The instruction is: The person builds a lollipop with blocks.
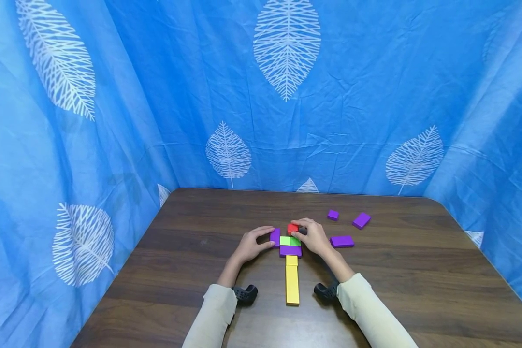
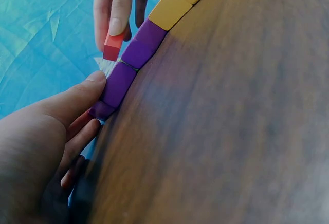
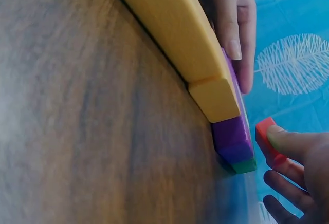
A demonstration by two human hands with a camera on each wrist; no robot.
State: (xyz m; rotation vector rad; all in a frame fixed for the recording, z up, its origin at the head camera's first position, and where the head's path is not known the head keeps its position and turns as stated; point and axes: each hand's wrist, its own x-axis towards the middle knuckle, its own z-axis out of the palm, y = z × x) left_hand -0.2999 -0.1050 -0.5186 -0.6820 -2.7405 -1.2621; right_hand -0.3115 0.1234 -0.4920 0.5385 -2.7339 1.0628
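My left hand [image 1: 250,247] pinches an upright purple block [image 1: 275,238] between thumb and fingers; the block stands against the left side of a light green block [image 1: 284,240]. Between the thumb and fingers of my right hand [image 1: 315,237] is a small red block [image 1: 292,229]. It is held just above the far edge of the green blocks, apart from the table in the right wrist view. A darker green block [image 1: 295,241] sits beside the light one. Below them lies a crosswise purple block [image 1: 290,250], then a short yellow block [image 1: 292,260] and a long yellow block [image 1: 292,285].
Right of the arrangement lie three loose purple blocks: a small one [image 1: 333,215], a tilted one [image 1: 362,220] and a longer one [image 1: 341,241]. A blue leaf-patterned curtain [image 1: 348,111] hangs behind the brown wooden table [image 1: 209,208].
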